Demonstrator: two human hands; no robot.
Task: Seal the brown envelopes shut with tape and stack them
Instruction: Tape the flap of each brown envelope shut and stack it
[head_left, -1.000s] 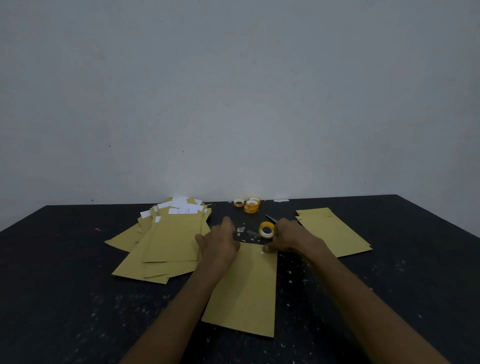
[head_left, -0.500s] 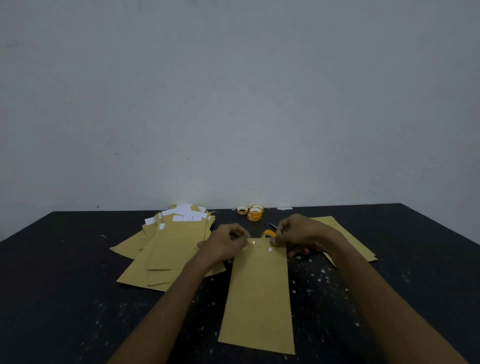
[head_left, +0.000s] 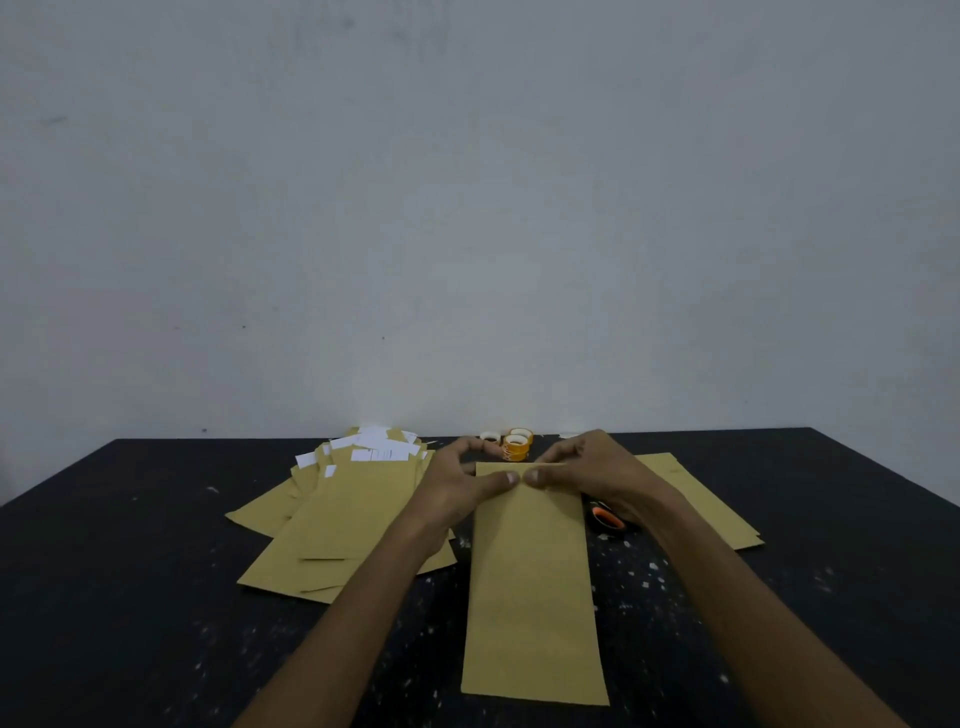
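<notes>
- The black table (head_left: 130, 571) was flecked with small white specks across its near part.
- A long brown envelope (head_left: 532, 587) lay lengthwise in the middle of the table, its near short edge towards the person and its far edge up between the two hands.
- The left hand (head_left: 457, 486) gripped the far edge of that envelope, thumb pressed on the upper face and fingers curled round behind the edge.
- The right hand (head_left: 587, 475) held the same edge just beside it in the same way. The two thumb tips nearly met at the middle of the edge.
- An orange and black handle (head_left: 605, 518) lay on the table just right of the envelope, mostly hidden under the right wrist; what tool it belonged to could not be told.
- To the left, a loose pile of envelopes (head_left: 337, 519) was fanned out and overlapping, with its nearest corner passing under the left forearm.
- White paper slips (head_left: 374, 449) showed at the far end of that pile.
- To the right, beyond the right forearm, a smaller stack of envelopes (head_left: 696, 499) lay flat and squared up.
- Just past the hands stood orange tape rolls (head_left: 515, 447), some stacked, with a paler roll (head_left: 489, 437) beside them on the left.
- A plain grey wall (head_left: 467, 208) rose behind the table's far edge.
</notes>
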